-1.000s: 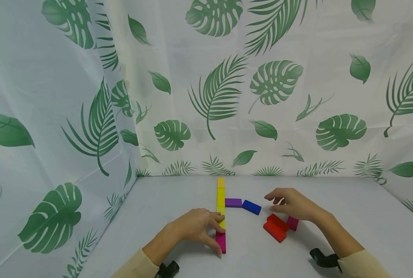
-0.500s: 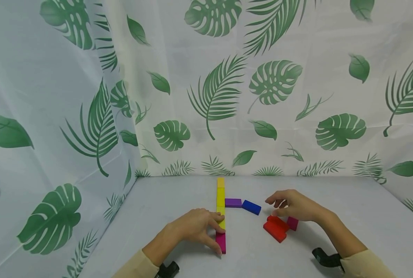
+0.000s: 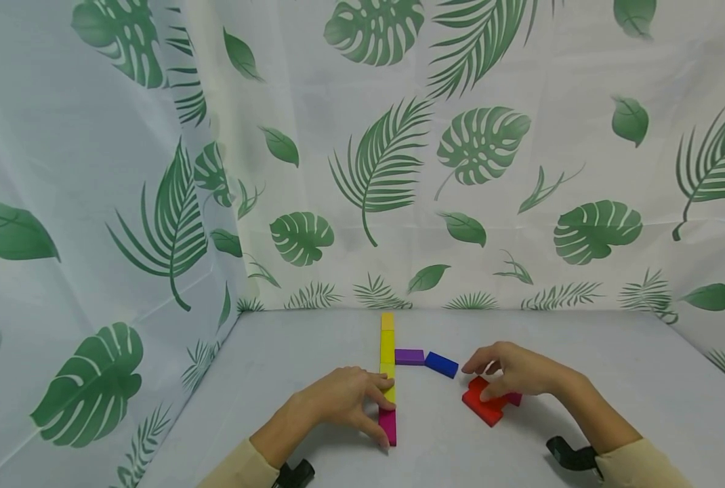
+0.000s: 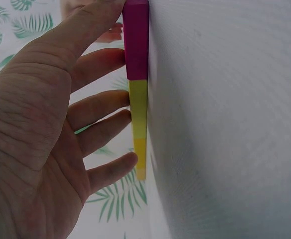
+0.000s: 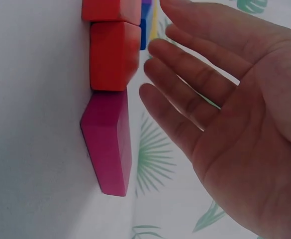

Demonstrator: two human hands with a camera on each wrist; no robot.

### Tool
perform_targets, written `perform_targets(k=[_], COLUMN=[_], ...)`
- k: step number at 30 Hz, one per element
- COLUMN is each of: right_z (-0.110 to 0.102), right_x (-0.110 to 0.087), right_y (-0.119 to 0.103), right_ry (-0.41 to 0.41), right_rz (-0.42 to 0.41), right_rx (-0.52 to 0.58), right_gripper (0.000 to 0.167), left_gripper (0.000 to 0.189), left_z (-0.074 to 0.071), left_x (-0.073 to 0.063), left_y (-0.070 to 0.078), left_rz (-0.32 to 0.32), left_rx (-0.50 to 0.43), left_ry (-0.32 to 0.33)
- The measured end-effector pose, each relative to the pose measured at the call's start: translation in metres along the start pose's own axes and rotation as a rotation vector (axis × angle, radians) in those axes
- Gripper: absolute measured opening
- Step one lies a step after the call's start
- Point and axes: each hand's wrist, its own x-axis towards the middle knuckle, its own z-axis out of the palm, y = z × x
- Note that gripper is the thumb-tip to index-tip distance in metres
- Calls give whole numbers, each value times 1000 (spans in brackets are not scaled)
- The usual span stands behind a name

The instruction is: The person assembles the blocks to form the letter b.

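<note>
My left hand (image 3: 347,396) rests on a straight row of blocks, its fingertips and thumb spread along it. Under the thumb is the near magenta block (image 3: 388,434); the yellow blocks (image 3: 387,346) run away beyond it. In the left wrist view, the extended fingers touch the side of the row, lined up from the magenta block (image 4: 137,45) to the yellow block (image 4: 138,109). My right hand (image 3: 521,369) hovers over the red blocks (image 3: 484,403), thumb overlapping them, holding nothing. A second magenta block (image 5: 108,144) lies against a red block (image 5: 113,55), under the right palm.
A purple block (image 3: 410,356) juts right from the yellow row, and a blue block (image 3: 442,364) lies angled at its end. The white tabletop (image 3: 314,332) meets a leaf-printed curtain (image 3: 387,264) behind. Black wrist cameras (image 3: 566,453) sit low beside the sleeves.
My right hand has come down and nearer, its thumb now over the red blocks and hiding more of the right magenta block. My left hand and the row stay put.
</note>
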Motion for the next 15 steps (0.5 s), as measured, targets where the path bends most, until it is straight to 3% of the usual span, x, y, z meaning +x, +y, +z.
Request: perform_targets(k=[8,15], right_z=[5,9], right_x=[-2,-3], right_y=[-5,-14], right_ry=[-60,-96], right_rz=[50,155], right_rx=[-37,-69], right_gripper=[37,47], left_gripper=[59,60], left_z=[1,0], left_x=[-1,-1], left_y=[1,1], left_rz=[-5,-9], left_rx=[1,7], left_ry=[0,-4])
